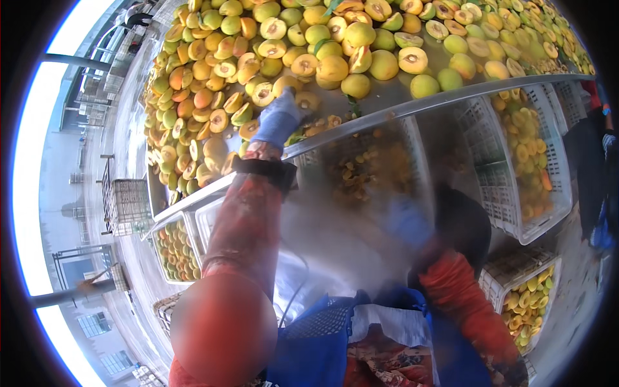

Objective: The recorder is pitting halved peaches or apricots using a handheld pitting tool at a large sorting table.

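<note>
Halved and whole yellow stone fruit, likely peaches (333, 67), lie heaped on a metal table (372, 101) before me. My left hand (278, 118), in a blue glove, reaches over the table's near rim. Its fingertips are at a peach (286, 83) among the heap; whether they grip it is unclear. My right hand (408, 220), also blue-gloved, is lower, on my side of the rim. Motion blurs it, so its fingers and anything in them cannot be made out. Close beyond it, a plastic crate (418, 150) below the rim holds small yellowish pieces.
White crates of cut fruit stand at the right (544, 227), lower right (493, 285) and left (188, 217). Blue perforated plastic (319, 317) is close to my body. A person in dark clothing (587, 169) stands at the far right.
</note>
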The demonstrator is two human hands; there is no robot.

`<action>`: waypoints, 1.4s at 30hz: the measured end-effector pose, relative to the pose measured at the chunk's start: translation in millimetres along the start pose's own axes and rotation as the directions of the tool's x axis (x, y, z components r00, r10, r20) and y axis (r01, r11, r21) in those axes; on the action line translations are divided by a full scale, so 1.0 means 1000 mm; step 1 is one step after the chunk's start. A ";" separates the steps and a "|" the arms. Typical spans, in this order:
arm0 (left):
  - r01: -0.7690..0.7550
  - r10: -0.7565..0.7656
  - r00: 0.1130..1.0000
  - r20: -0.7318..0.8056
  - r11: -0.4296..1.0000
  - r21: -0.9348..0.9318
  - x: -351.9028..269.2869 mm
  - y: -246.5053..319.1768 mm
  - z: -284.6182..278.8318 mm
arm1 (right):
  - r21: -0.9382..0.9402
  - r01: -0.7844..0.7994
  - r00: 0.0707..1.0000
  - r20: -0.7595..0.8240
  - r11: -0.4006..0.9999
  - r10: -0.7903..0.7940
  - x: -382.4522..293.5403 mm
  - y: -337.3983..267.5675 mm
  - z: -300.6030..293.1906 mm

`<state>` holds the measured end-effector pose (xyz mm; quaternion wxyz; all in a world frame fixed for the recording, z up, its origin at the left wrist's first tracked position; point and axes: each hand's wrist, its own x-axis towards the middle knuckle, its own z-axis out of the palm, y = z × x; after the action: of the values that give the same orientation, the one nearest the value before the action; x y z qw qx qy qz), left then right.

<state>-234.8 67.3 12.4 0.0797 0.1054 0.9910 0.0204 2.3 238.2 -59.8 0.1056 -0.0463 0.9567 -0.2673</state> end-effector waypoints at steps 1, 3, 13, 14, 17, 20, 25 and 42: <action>-0.003 0.000 1.000 0.025 0.996 0.091 -0.002 0.009 0.001 | 0.001 0.072 0.997 -0.032 0.997 -0.072 0.000 0.000 -0.002; -0.077 0.078 0.997 -0.020 0.995 0.058 -0.004 0.010 0.000 | 0.072 0.085 0.996 -0.044 0.994 -0.082 0.002 -0.001 -0.002; 0.069 0.097 0.994 0.050 -0.212 -0.975 -0.143 -0.001 -0.010 | 0.306 0.202 0.921 -0.382 0.930 -0.074 0.007 -0.064 -0.046; 0.073 0.087 0.995 0.052 -0.258 -0.963 -0.154 0.006 -0.008 | 0.292 0.186 0.934 -0.350 0.938 -0.076 0.006 -0.071 -0.047; 0.075 0.009 0.997 0.075 -0.275 -0.958 -0.177 0.021 0.010 | -0.096 0.105 0.900 -0.413 0.990 -0.136 0.003 -0.078 -0.033; -0.202 0.053 0.979 -0.196 0.329 -0.922 -0.184 0.005 0.031 | -0.263 0.131 0.843 -0.478 0.956 -0.247 -0.002 -0.084 -0.027; -0.395 -0.041 0.889 -0.457 0.436 -0.808 -0.212 0.028 0.012 | -0.267 0.111 0.851 -0.472 0.957 -0.230 -0.013 -0.096 -0.037; -0.326 -0.157 0.911 -0.381 0.290 -0.900 -0.220 0.043 0.014 | 0.191 0.191 0.971 -0.182 0.963 -0.157 -0.030 -0.103 -0.039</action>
<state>-10.8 62.9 34.5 -0.0785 0.0845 0.7683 0.6296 25.9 174.3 31.2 0.0062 -0.0968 0.9212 -0.3767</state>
